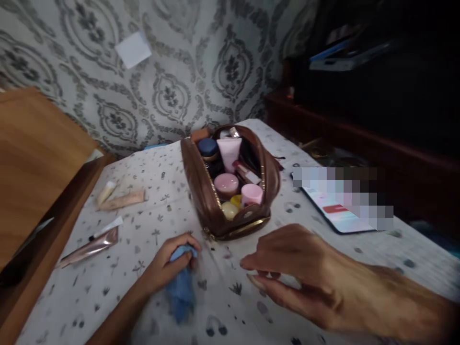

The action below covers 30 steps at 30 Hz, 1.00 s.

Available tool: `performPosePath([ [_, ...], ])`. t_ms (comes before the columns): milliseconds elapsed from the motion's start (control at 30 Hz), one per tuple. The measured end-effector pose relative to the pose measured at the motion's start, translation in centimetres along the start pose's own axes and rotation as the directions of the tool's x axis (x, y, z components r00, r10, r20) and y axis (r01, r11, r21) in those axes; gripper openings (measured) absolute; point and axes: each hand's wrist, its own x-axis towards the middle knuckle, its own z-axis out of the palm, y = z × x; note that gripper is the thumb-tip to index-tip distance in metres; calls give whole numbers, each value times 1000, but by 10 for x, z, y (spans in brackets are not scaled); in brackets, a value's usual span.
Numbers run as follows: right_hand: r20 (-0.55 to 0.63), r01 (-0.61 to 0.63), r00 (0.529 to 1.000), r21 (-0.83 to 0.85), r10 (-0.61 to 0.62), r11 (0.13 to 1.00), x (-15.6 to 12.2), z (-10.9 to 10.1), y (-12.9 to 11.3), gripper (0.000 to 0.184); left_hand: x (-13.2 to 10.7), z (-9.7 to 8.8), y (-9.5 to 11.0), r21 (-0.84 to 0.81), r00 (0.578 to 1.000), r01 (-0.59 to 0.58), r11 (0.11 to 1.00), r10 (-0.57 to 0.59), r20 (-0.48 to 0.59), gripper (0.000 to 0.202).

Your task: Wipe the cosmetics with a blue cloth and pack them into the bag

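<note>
- The left hand (176,266) is closed around a bunched blue cloth (180,292), thumb over the top; its loose end hangs toward the near edge and is blurred, so whether it touches the table cover (154,213) I cannot tell
- The right hand (298,268) is on the near right, palm down; thumb and fingertips are slightly apart, with nothing visible between them
- The blue cloth is near and a little left of the brown bag (197,184), apart from it; the bag is centred farther back, its zip wide apart
- Inside the bag, a pale pink tube (230,154) leans behind a pink-lidded jar (226,183); a dark blue lid (207,147) is at the far left, and a smaller pink jar (251,194) at the near right
- For good handling, I would gather the loose end into the left palm, so it does not drag or snag on the zip; the soft cloth probably needs only a light, even squeeze
- The right hand's narrow gap suits a light pinch on a cloth edge; keeping its wrist clear of the phone (332,215) at right seems wise
- The metallic tube (93,245) lies well left; the left forearm should pass without brushing it
</note>
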Motion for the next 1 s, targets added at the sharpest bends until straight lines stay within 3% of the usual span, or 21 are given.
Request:
performPosePath([
  [100,187,86,977,101,-104,991,7,27,0,23,1,-23,-7,124,988,-83,989,98,-121,18],
  [167,237,54,968,138,-86,989,14,44,0,24,2,-44,-17,280,963,-77,957,144,-228,19],
  [233,273,1,961,167,-47,986,23,57,-1,29,2,-70,-28,492,917,41,869,163,-364,24],
  [267,287,-26,958,178,-26,984,27,63,-2,30,0,-84,-33,603,879,143,785,180,-443,26],
  [433,314,-104,949,265,16,959,46,86,-11,26,-23,-155,-54,642,723,438,629,178,-667,36],
  [500,323,-162,945,342,46,925,52,95,-15,23,-33,-174,-61,633,705,507,585,140,-695,38],
  [567,341,-255,935,454,98,853,58,106,-17,20,-38,-184,-67,634,715,532,561,102,-691,34],
  [700,396,-426,897,663,195,616,68,130,-17,22,-37,-183,-69,664,749,478,575,130,-650,25],
  [800,369,-439,899,756,238,486,76,147,-15,32,-30,-164,-55,688,753,378,619,227,-618,28],
  [867,288,-384,920,801,266,459,80,157,-15,41,-26,-144,-39,654,732,237,718,310,-606,35],
  [933,200,-328,930,829,308,453,82,165,-15,51,-24,-117,-22,461,678,-52,886,370,-635,43],
  [1000,175,-305,930,858,323,413,83,170,-18,61,-23,-88,-10,234,694,-214,948,317,-646,48],
])
